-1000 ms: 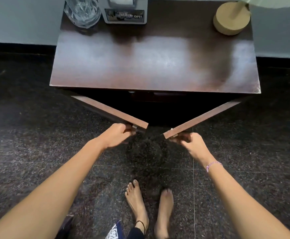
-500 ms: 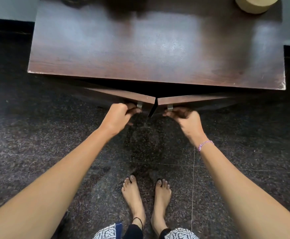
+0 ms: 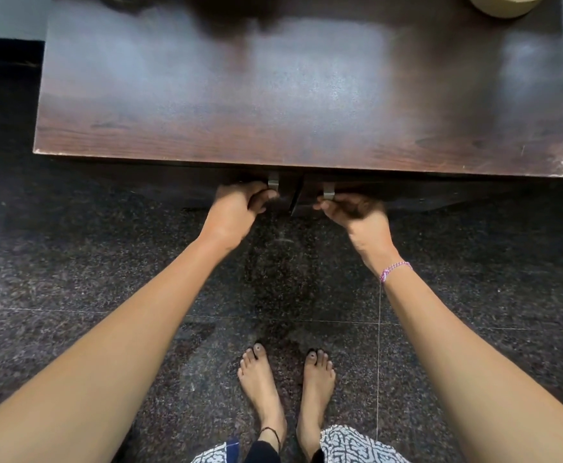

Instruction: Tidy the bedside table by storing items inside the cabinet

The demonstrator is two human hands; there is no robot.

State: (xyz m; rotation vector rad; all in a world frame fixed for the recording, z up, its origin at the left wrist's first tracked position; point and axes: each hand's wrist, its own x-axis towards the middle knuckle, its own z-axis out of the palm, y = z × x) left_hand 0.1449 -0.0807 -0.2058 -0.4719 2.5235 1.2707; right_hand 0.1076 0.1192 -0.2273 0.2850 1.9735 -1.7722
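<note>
Left hand (image 3: 236,208) and right hand (image 3: 353,210) on cabinet door handles (image 3: 273,182).

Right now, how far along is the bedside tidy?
Nearly done: most of the tabletop visible is bare. In hand: left hand and right hand grip the handles, doors almost shut. Left: a narrow gap at the right door's edge.
</note>
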